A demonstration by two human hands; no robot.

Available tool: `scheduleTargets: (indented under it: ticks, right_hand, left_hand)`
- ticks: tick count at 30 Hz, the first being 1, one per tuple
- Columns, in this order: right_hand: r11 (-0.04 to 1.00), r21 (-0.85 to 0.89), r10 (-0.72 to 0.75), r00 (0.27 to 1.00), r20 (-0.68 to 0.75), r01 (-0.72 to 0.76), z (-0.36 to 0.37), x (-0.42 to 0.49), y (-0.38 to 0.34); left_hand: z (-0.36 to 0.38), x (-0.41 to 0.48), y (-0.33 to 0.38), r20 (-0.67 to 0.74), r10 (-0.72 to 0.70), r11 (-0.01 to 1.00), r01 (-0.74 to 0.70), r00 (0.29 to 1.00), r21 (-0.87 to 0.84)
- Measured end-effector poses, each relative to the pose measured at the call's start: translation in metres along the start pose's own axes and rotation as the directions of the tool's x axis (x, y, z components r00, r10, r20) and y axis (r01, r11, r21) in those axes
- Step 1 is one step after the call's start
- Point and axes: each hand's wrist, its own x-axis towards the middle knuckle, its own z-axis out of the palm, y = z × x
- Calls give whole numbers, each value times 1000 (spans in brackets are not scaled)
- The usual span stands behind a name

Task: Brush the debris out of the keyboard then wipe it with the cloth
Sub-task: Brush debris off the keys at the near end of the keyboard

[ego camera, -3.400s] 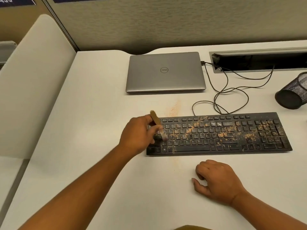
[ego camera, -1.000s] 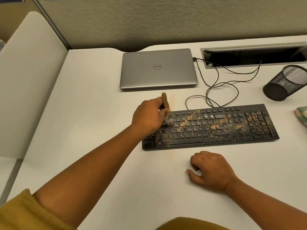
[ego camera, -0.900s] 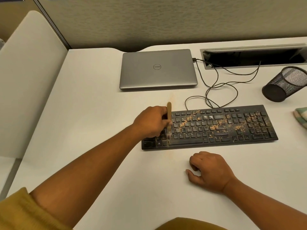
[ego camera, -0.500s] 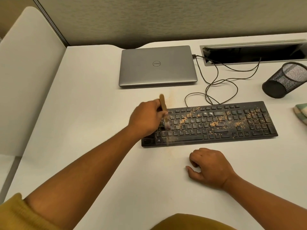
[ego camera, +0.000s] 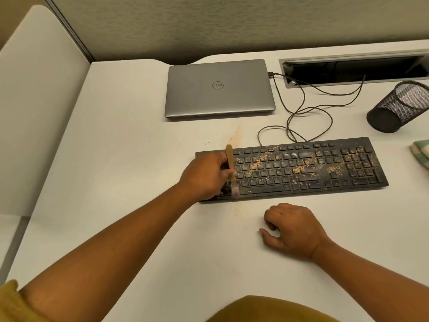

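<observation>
A black keyboard [ego camera: 308, 168] lies across the white desk, strewn with tan crumbs over its middle and right keys. My left hand [ego camera: 205, 176] covers the keyboard's left end and grips a small wooden-handled brush [ego camera: 230, 162], whose bristles touch the keys near the front edge. My right hand [ego camera: 293, 227] rests on the desk in front of the keyboard, fingers loosely curled, holding nothing. A pale green checked cloth [ego camera: 421, 152] shows at the right edge of the view, partly cut off.
A shut silver laptop [ego camera: 219, 88] sits behind the keyboard, with black cables [ego camera: 301, 115] looping to a desk cable slot [ego camera: 355, 68]. A black mesh pen cup [ego camera: 398, 106] lies tipped at the right. Swept crumbs [ego camera: 235, 135] dust the desk behind and in front of the keyboard.
My left hand has drawn the brush from the upper key rows down toward the keyboard's front edge. A few more crumbs lie on the desk in front. My right hand stays put.
</observation>
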Motion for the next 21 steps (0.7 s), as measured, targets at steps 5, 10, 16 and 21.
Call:
scheduleTargets:
  ticks: [5, 10, 16, 21]
  right_hand:
    - [1000, -11, -2, 1000, 2, 3, -1, 1, -1]
    - [1000, -25, -2, 1000, 3, 2, -1, 0, 0]
    - [1000, -22, 9, 1000, 13, -9, 0, 0, 0]
    - [1000, -19, 9, 1000, 13, -8, 0, 0, 0]
  left_hand:
    - [-7, 0, -2, -171, -31, 999, 29, 985, -15]
    - [-1, -9, -3, -80, -26, 997, 31, 996, 64]
    - [5, -6, 0, -319, -28, 998, 10, 947, -57]
    - [20, -1, 14, -449, -40, 966, -81, 892, -247]
